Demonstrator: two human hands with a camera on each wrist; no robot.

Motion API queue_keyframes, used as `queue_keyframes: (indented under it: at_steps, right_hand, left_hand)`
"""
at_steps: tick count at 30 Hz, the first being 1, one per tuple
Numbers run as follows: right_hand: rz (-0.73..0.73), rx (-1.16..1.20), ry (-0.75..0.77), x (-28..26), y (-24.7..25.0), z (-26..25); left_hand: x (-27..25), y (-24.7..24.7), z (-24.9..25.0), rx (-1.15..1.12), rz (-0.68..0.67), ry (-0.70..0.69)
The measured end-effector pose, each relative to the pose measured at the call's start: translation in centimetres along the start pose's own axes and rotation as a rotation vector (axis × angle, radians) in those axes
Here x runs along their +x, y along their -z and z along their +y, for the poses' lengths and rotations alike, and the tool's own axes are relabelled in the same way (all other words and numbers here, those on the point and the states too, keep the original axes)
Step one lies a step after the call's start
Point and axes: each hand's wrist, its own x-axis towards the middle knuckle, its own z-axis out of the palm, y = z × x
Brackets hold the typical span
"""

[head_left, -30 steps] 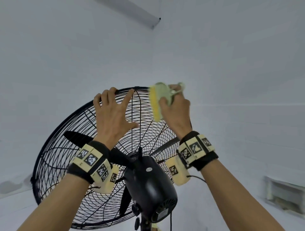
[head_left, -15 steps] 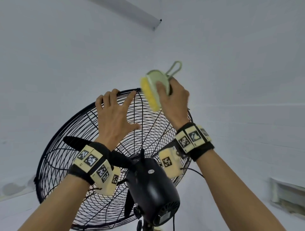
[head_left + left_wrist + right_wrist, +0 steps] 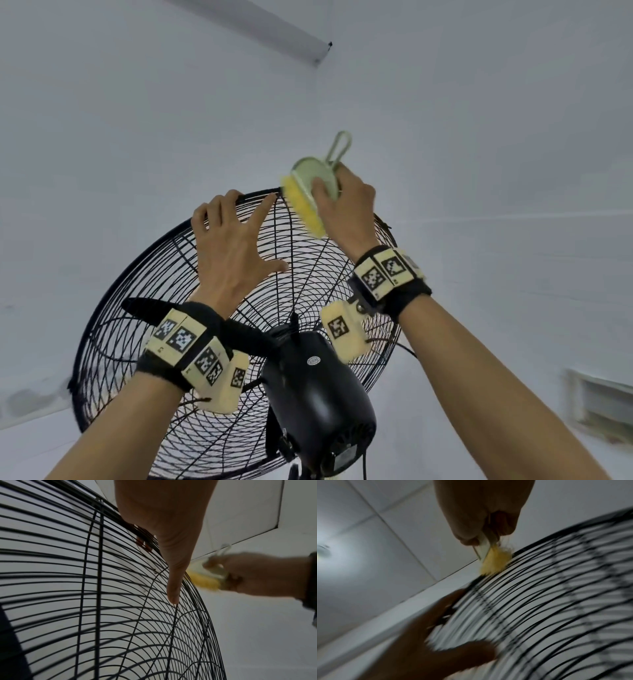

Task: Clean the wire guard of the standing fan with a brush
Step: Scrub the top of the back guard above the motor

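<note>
Clenched round the pale green plastic back of a scrub brush with yellow bristles, the right hand makes the working grip: thumb on the near face, the other fingers behind it and out of sight. The brush's long axis runs up and slightly left from the wrist, with its wire-thin hanging loop poking above the knuckles. Its bristles face left, away from the palm, and press on the top rim of the round black wire guard of the standing fan. The right wrist view, though blurred, shows the bristle tuft splayed on the outermost wires, so contact looks real.

Just left of that grip, the left hand lies flat on the back of the guard with fingers spread and straight; its fingertips hook over the rim, and the index finger almost meets the bristles. It grasps nothing and seems to steady the cage.

Down and to the left of the brush lies the uncleaned sweep of concentric wires, so the next stroke probably runs along the rim or down a spoke, away from the bracing fingers. Below both wrists sits the glossy black motor housing; it carries a small round badge whose lettering is too small to read. Wrist bands bear square black-and-white marker patterns, no words.
</note>
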Motion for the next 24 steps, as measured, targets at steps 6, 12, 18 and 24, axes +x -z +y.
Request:
queue_keyframes:
  at_steps: [6,12,18,24]
  right_hand:
    - [0.056,-0.167,-0.304,1.2,3.0,5.0]
    - [-0.04,0.106,-0.09,-0.2,-0.1,-0.1]
    - [0.092,-0.096,-0.45,0.7,2.9,5.0]
    - [0.047,0.196,-0.227,1.5,2.3,0.6]
  left_hand:
    - [-0.3,0.0,-0.6,-0.006,0.002,0.013]
    - [-0.1,0.0,0.0,-0.006,0.009,-0.008]
    - [-0.4,0.3,-1.0,-0.008,0.001,0.017]
    - [0.2,0.1,0.2,0.023,-0.01,-0.04]
